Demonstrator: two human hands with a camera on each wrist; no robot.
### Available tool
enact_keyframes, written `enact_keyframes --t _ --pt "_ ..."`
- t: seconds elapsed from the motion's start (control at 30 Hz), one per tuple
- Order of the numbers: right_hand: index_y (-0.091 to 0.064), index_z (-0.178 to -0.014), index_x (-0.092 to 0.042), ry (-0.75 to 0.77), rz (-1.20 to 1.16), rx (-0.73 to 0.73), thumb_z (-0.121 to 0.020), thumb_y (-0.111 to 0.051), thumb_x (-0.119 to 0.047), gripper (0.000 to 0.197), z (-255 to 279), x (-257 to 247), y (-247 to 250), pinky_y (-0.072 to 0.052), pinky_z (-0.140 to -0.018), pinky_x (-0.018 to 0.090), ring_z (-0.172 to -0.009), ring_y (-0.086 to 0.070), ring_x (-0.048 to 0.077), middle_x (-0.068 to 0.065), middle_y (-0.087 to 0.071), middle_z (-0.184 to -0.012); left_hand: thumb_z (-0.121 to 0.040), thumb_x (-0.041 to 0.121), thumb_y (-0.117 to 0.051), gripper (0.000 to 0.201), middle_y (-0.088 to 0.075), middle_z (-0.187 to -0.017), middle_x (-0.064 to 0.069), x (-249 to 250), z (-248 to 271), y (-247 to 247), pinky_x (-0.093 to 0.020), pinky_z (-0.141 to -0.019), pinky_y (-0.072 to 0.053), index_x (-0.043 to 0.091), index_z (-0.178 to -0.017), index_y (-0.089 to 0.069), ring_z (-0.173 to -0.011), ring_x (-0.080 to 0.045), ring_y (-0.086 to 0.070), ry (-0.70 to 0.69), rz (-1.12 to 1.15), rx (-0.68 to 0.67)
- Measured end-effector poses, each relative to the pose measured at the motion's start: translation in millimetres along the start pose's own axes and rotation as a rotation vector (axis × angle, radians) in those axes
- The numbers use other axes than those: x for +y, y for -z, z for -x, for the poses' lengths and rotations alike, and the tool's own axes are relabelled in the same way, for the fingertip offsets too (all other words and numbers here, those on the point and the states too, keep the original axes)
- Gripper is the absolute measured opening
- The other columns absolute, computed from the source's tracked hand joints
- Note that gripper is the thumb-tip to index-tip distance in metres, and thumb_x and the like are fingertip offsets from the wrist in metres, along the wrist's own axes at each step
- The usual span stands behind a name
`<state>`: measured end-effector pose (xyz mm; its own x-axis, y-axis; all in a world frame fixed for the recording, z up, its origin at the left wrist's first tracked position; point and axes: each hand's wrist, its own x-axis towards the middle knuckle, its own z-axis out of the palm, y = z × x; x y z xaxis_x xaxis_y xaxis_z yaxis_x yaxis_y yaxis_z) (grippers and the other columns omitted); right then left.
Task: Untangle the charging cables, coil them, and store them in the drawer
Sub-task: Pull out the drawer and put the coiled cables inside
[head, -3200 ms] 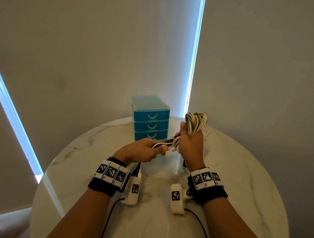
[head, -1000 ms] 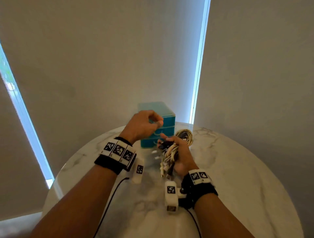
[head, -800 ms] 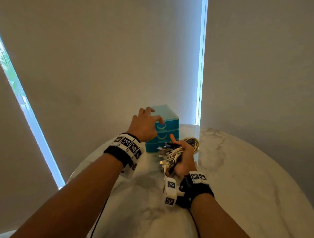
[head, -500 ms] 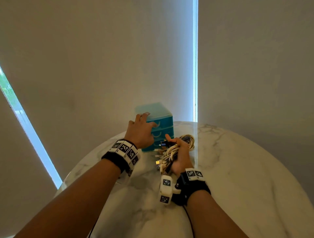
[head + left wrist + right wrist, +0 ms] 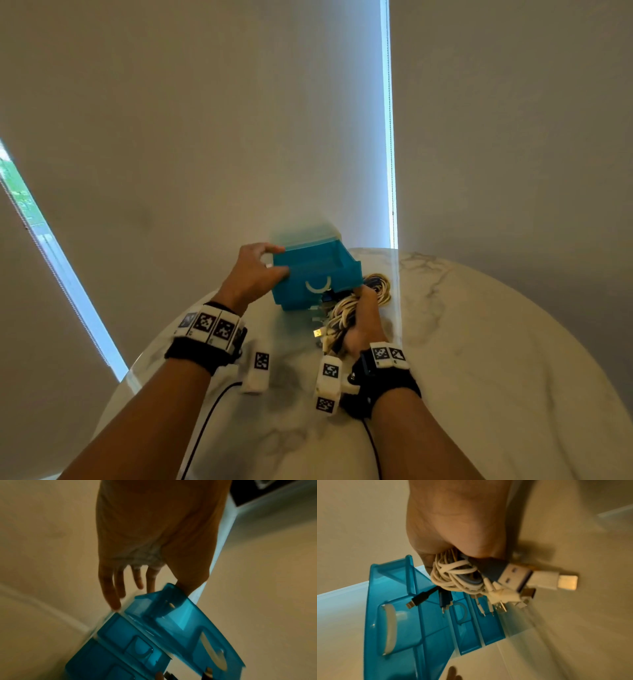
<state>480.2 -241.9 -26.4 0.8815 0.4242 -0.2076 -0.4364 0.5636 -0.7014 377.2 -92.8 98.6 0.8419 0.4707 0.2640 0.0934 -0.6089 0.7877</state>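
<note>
A blue three-drawer unit (image 5: 294, 303) stands at the far side of the round marble table (image 5: 479, 359). Its top drawer (image 5: 318, 270) is pulled out toward me and looks empty inside. My left hand (image 5: 274, 261) holds this drawer by its left wall, thumb on the outside, fingers over the rim; the left wrist view shows the drawer (image 5: 180, 622) wall between thumb and index. My right hand (image 5: 366, 318) grips a coiled bundle of white and dark charging cables (image 5: 342, 310) just right of the unit, below the drawer's front. In the right wrist view the cables (image 5: 457, 577) dangle several plugs in front of the drawer (image 5: 393, 601).
The two lower drawers (image 5: 488, 622) are closed. Grey walls rise right behind the unit, with a bright window slit (image 5: 388, 137) between them. Bare marble lies to the right of and in front of my hands.
My left hand left the cables, reached to the unit and pulled the top drawer out. My right hand brought the coiled bundle down and forward, close beside the drawer.
</note>
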Motion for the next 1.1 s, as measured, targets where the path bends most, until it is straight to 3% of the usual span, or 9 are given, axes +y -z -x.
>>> enact_keyframes --t 0.1,0.23,0.33,0.5,0.63,0.73,0.8,0.97,1.1 --pt "-0.077 -0.099 -0.007 0.045 0.022 -0.012 -0.081 -0.073 -0.040 0.038 -1.7 -11.1 5.3 -0.054 -0.072 0.040 -0.075 -0.067 0.032 0.019 -0.072 -0.090 -0.097 0.004 -0.070 0.054 -0.030 -0.162 0.004 -9.7 3.5 6.5 -0.016 -0.074 -0.057 0.028 -0.144 -0.059 -0.126 -0.016 -0.056 0.016 0.058 -0.157" --pt "-0.070 -0.094 -0.008 0.126 0.021 -0.062 -0.100 -0.055 -0.029 0.026 -4.2 -27.8 8.7 -0.059 -0.087 0.046 -0.092 -0.069 0.037 0.017 -0.073 -0.096 -0.090 0.010 -0.076 0.070 -0.040 -0.154 0.011 -15.9 12.7 8.8 -0.022 -0.090 -0.051 0.045 -0.146 -0.055 -0.137 -0.016 -0.046 -0.058 0.091 -0.240" --pt "-0.066 -0.100 -0.007 0.061 0.093 -0.061 -0.110 -0.047 -0.026 0.029 1.5 -26.3 5.8 -0.056 -0.077 0.039 -0.087 -0.067 0.028 0.014 -0.069 -0.099 -0.076 0.037 -0.073 0.069 -0.054 -0.149 0.005 -27.5 14.1 5.1 -0.037 -0.095 -0.049 0.042 -0.143 -0.060 -0.142 -0.022 -0.046 0.046 0.432 -0.103" --pt "-0.072 -0.100 -0.008 0.032 0.082 -0.115 -0.090 -0.065 -0.027 0.023 0.1 -21.6 9.5 -0.059 -0.074 0.039 -0.084 -0.072 0.028 0.014 -0.074 -0.096 -0.079 0.040 -0.075 0.072 -0.057 -0.152 0.000 -58.7 14.0 -13.8 -0.062 -0.112 -0.050 0.048 -0.147 -0.055 -0.143 -0.033 -0.052 0.118 0.869 -0.088" --pt "-0.075 -0.106 -0.011 -0.060 0.086 -0.094 -0.081 -0.065 -0.018 0.029 -4.9 -24.8 6.8 -0.060 -0.072 0.037 -0.089 -0.074 0.030 0.013 -0.078 -0.109 -0.088 0.046 -0.074 0.062 -0.063 -0.151 -0.006 -75.5 15.7 -17.0 -0.059 -0.117 -0.045 0.035 -0.148 -0.061 -0.141 -0.036 -0.055 0.076 1.007 -0.066" --pt "-0.078 -0.118 -0.005 -0.072 0.117 -0.042 -0.077 -0.070 -0.018 0.044 -0.8 -26.3 5.7 -0.060 -0.093 0.046 -0.105 -0.072 0.036 0.016 -0.078 -0.124 -0.103 0.050 -0.060 0.043 -0.073 -0.132 -0.016 -72.7 23.5 -14.2 -0.051 -0.102 -0.050 0.020 -0.130 -0.074 -0.114 -0.034 -0.068 0.074 1.037 -0.076" --pt "-0.075 -0.129 -0.003 0.002 0.145 -0.002 -0.072 -0.074 -0.017 0.059 7.7 -36.7 1.2 -0.053 -0.110 0.053 -0.118 -0.070 0.035 0.015 -0.077 -0.128 -0.107 0.050 -0.055 0.044 -0.072 -0.128 -0.021 -75.3 26.2 -15.5 -0.049 -0.099 -0.051 0.016 -0.127 -0.076 -0.108 -0.033 -0.067 0.055 1.057 -0.090" --pt "-0.082 -0.103 -0.003 0.418 0.445 0.189 -0.085 -0.082 -0.019 0.025 54.5 -98.8 -33.6 -0.060 -0.072 0.039 -0.082 -0.079 0.031 0.016 -0.083 -0.097 -0.096 0.066 -0.068 0.071 -0.069 -0.140 -0.017 -73.4 29.0 -18.1 -0.048 -0.093 -0.061 0.017 -0.147 -0.061 -0.123 -0.035 -0.069 0.190 1.087 -0.126" --pt "-0.080 -0.090 0.001 0.691 0.711 0.050 -0.095 -0.079 -0.022 0.024 98.3 -134.4 -92.8 -0.067 -0.083 0.054 -0.085 -0.079 0.043 0.014 -0.082 -0.087 -0.075 0.071 -0.085 0.090 -0.065 -0.138 -0.008 -74.5 21.5 -22.3 -0.058 -0.104 -0.058 0.031 -0.144 -0.043 -0.121 -0.029 -0.070 0.255 1.055 0.075"
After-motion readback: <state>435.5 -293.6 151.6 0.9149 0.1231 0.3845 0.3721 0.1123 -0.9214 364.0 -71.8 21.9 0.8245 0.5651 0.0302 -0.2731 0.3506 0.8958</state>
